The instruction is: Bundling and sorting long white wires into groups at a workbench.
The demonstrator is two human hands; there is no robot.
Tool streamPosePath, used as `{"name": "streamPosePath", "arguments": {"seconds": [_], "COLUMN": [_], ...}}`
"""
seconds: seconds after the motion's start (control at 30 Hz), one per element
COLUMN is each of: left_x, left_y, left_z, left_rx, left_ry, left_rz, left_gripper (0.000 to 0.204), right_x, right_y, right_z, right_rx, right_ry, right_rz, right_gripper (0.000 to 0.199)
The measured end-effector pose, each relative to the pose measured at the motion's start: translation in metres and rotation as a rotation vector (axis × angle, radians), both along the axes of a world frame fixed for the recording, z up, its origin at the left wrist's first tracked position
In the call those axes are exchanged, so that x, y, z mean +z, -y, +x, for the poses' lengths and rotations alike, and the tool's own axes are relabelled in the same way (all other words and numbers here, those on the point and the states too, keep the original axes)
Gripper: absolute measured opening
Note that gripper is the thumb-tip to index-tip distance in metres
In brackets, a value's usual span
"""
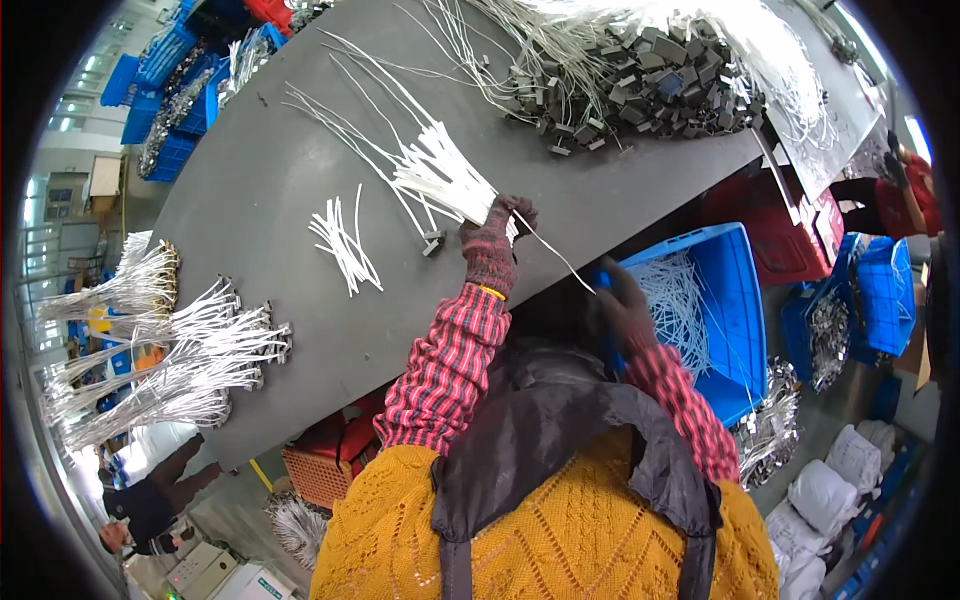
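Spotting a label with green on it on a white box (238, 580) way down at the lower left, too small to make out properly. Clutching a white cable bundle (440, 172) in the gloved left hand (497, 230), with fingers wrapped snugly round the near end. Pointing off to the upper left from there, with its long axis slanting across the grey table (270, 190) and thin wire tails splaying at the far end. So nearly all beyond the fist, with just a bit of white peeking out on the near side. Also stretching from that fist: a single white strand (560, 262), down toward the gloved right hand (627, 305) by the blue bin (740, 300). Pretty blurry there, so can't tell if gripping or loose.
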State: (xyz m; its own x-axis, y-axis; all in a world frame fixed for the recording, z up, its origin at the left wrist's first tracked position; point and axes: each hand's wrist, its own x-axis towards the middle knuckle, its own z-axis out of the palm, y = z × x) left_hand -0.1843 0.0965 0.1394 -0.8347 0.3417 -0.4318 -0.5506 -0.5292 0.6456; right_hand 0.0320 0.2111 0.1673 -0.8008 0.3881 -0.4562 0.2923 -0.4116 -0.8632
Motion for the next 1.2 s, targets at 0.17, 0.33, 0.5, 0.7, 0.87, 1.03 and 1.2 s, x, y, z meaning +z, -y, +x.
{"name": "streamPosePath", "arguments": {"seconds": [0.17, 0.33, 0.5, 0.7, 0.87, 1.03, 1.2], "left_x": [-0.001, 0.0, -0.001, 0.017, 0.014, 0.011, 0.025], "left_y": [0.027, 0.084, 0.115, 0.102, 0.083, 0.091, 0.119], "left_z": [-0.027, -0.109, -0.14, -0.115, -0.095, -0.082, -0.104], "left_rx": [0.088, 0.509, 0.38, 0.265, 0.317, 0.122, 0.155], "left_ry": [0.046, 0.205, 0.105, 0.015, 0.042, -0.319, 0.055], "left_rz": [0.028, 0.139, -0.038, -0.138, -0.096, -0.558, -0.7], "left_gripper": [0.017, 0.026, 0.022, 0.017, 0.013, 0.02, 0.014], "right_x": [0.041, 0.04, 0.02, 0.029, 0.035, 0.018, 0.001], "right_y": [0.039, 0.037, 0.025, 0.043, 0.068, 0.075, -0.016], "right_z": [-0.112, -0.097, -0.056, -0.097, -0.153, -0.193, -0.206], "right_rx": [0.055, 0.167, 0.163, 0.206, 0.178, 0.203, 0.06], "right_ry": [0.099, 0.359, 0.549, 0.428, 0.291, 0.252, -0.154], "right_rz": [0.112, 0.131, 0.27, 0.347, 0.154, 0.172, 1.35], "right_gripper": [0.053, 0.031, 0.028, 0.03, 0.048, 0.054, 0.043]}}
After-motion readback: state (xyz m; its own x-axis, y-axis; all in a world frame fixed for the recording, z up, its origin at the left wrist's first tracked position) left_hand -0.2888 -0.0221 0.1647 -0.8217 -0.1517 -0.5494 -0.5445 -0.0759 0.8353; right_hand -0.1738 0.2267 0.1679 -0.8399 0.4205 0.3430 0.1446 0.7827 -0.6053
